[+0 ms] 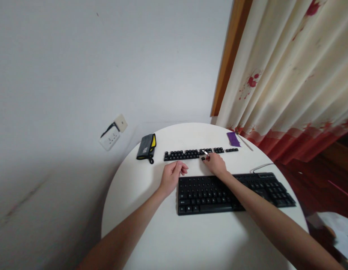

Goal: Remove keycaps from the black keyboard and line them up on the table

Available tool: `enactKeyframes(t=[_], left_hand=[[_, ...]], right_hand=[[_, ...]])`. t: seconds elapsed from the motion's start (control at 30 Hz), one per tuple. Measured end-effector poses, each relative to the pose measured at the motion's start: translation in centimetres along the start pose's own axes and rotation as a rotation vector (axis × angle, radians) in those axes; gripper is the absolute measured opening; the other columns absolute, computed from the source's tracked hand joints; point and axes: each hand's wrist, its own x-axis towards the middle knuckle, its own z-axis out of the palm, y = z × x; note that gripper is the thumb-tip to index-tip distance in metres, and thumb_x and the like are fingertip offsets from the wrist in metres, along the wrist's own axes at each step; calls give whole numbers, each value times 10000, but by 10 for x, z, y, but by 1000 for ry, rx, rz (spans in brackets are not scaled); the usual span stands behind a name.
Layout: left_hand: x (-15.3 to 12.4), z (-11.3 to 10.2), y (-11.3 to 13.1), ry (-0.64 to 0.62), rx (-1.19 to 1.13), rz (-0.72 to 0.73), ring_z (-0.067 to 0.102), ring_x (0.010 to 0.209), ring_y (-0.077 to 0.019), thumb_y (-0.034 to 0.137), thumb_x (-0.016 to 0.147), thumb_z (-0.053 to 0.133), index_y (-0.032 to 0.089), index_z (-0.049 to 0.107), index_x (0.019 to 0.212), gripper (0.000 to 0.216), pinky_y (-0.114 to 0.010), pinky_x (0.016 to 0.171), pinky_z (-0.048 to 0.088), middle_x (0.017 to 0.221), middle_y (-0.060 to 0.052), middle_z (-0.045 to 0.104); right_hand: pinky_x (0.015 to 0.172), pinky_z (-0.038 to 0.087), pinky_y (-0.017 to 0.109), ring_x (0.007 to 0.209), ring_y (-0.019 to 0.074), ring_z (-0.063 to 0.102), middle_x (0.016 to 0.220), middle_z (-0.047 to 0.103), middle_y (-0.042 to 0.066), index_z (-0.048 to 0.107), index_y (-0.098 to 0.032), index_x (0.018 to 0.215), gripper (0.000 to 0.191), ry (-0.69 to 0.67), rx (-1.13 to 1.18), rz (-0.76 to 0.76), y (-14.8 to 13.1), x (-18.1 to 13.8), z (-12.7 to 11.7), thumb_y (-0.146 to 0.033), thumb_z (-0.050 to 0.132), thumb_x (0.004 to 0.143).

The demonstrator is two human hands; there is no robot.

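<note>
My right hand (216, 164) grips a slim silver tool (204, 152) whose narrow tip reaches the rows of loose black keycaps (181, 155). A single dark keycap (202, 158) lies just beside my right fingertips. Left of it, my left hand (171, 174) rests at the upper left corner of the black keyboard (210, 193), fingers curled in; what they hold, if anything, is hidden. The keyboard's upper rows look partly stripped of keycaps. My right forearm crosses over its middle and hides part of the keys.
A grey pouch with yellow trim (146, 147) lies at the table's left back. A purple cloth (233, 139) and a thin pale stick (246, 143) lie at the right back. The keyboard cable (261, 167) curves off the round white table (151, 232). A wall and curtain (275, 93) stand behind.
</note>
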Motion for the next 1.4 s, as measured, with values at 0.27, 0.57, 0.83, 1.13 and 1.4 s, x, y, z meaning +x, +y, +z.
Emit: enactKeyframes(t=[0.27,0.57,0.83,1.13,1.4], left_hand=[[-1,0,4,-7,-4,2,547,561,-122,527,943,480,119,682,747,495,-245,554,435,613,-39,631],[0,0,2,-2,5,10,546,544,-121,531,943,469,122,684,739,505,-238,531,430,604,-38,634],[0,0,1,-11,22,13,557,549,-122,517,951,461,121,685,742,501,-235,530,433,611,-41,641],[-1,0,3,-12,32,12,557,545,-123,524,949,460,123,682,735,506,-238,529,435,609,-42,643],[0,0,0,-23,24,9,553,554,-119,489,959,464,124,681,744,475,-232,530,431,613,-38,636]], right_hand=[[687,437,297,906,269,670,944,721,118,685,-189,922,218,-9,-19,8,-7,2,-2,-372,600,839],[709,444,288,938,261,665,987,719,112,688,-194,968,218,-21,-17,27,-3,0,-4,-346,613,831],[714,458,301,912,264,678,973,726,106,702,-209,939,197,-19,0,25,-8,7,1,-345,593,848],[725,463,293,906,252,679,969,731,98,708,-206,931,175,-2,7,-3,-11,10,4,-319,608,844],[718,458,284,904,247,678,977,729,98,702,-203,936,171,5,8,-16,-10,10,6,-310,603,848]])
